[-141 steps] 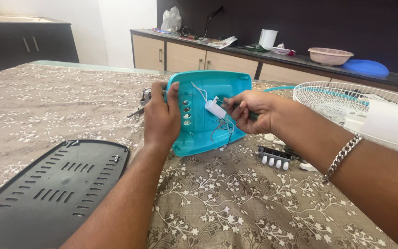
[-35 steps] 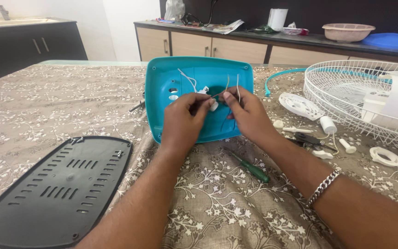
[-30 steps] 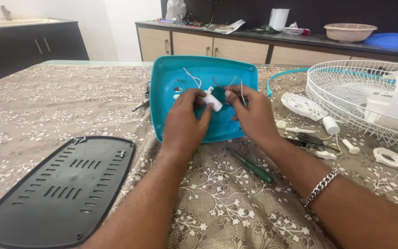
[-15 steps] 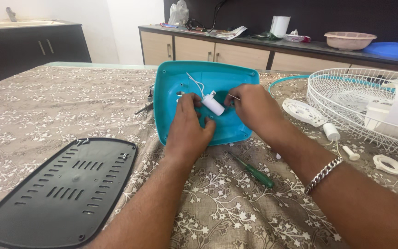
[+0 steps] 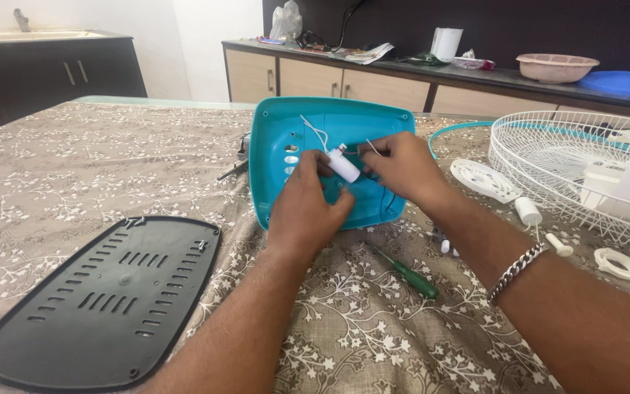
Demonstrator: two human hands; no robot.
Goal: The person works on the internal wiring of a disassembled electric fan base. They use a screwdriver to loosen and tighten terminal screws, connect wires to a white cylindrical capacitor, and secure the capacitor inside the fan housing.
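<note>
Over the tilted teal housing (image 5: 329,138), both hands (image 5: 351,182) seemingly pinch a small white wired cylinder (image 5: 343,165).

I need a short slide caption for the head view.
Both hands hold a white capacitor over a teal fan base.

The shell (image 5: 329,157) lies on the table (image 5: 74,168); panel (image 5: 100,295) to its left; screwdriver (image 5: 410,273) before it; fan grille (image 5: 570,171) right.
</note>
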